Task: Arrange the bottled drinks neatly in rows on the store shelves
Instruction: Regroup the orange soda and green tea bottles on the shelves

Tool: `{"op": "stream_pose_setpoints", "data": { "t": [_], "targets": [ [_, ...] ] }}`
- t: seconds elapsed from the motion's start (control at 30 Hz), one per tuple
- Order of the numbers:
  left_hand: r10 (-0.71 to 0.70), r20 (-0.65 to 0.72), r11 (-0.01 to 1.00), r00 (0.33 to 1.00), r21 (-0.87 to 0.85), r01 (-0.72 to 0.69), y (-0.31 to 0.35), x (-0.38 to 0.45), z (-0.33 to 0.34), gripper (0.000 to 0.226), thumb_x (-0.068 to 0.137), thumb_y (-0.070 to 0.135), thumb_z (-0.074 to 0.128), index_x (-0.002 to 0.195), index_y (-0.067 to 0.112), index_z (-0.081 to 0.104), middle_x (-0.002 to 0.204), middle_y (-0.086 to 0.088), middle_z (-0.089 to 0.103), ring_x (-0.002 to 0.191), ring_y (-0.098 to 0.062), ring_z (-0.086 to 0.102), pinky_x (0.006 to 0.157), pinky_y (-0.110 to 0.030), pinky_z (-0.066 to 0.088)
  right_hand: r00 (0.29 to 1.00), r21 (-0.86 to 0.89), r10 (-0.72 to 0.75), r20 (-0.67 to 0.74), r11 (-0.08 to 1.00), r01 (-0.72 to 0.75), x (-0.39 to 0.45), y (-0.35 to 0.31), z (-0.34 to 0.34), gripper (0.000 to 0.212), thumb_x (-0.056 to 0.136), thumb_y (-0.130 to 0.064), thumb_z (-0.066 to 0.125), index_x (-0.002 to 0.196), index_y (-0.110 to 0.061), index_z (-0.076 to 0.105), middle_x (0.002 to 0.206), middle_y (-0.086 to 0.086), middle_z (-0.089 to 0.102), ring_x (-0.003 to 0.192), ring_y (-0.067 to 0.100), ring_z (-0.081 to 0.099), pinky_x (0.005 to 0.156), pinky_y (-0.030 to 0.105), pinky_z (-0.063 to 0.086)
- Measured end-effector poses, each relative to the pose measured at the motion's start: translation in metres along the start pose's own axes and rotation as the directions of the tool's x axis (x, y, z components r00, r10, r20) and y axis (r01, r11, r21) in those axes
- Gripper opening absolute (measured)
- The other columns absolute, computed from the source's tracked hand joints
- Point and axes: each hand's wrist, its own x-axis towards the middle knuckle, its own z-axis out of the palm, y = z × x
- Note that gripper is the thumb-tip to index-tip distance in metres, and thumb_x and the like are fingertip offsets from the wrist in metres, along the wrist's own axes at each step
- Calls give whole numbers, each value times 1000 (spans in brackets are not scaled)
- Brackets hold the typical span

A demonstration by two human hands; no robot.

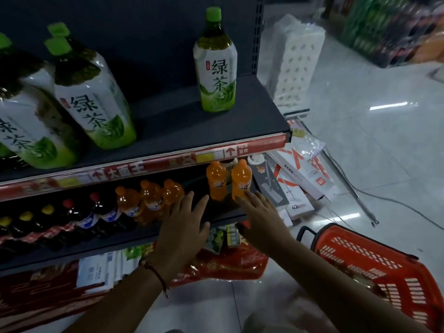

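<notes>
A: Both hands are reaching low center of frame. Left hand (183, 228) is flat, fingers straight, holding nothing, hovering by 3 orange bottles (150, 200). Right hand (260, 216) is spread too, fingertips at the 2 orange bottles (228, 181), not gripping.

B: Best move?

A: Probably sliding the 2 leftward across the gap to join the 3, bases flat, labels forward.

B: Anything in the way?

A: Dark cola bottles (79, 212) are crowding lower left. 1 green tea bottle (216, 61) is standing alone on the top shelf (192, 131). Red basket (374, 267) is sitting lower right.
</notes>
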Motion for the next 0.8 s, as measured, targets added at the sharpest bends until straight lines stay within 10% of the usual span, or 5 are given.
{"op": "stream_pose_setpoints", "data": {
  "t": [0.23,0.53,0.8],
  "targets": [
    [18,-116,1000,993,2,-18,-47,56,92,70,98,46,50,156,36,14,164,-5,9,146,-30,20,114,-42,29,983,-21,-46,-178,999,43,65,36,76,74,97,-38,55,156,-30,12,165,-2,4,152,23,-4,112,32,-6],
    [160,-457,985,875,137,-108,-61,153,194,88,89,44,66,157,32,11,158,-16,22,141,-34,31,109,-45,34,822,5,-81,-563,995,102,149,110,150,80,90,-32,68,154,-25,22,161,4,21,145,27,23,114,40,28],
    [82,-380,996,921,51,-68,-60,199,212,94,85,56,65,153,43,1,160,-20,16,140,-39,33,106,-49,41,755,254,2,-656,942,218,182,117,162,81,86,-28,71,153,-23,25,147,3,39,129,25,46,90,31,44]
  ]
}}
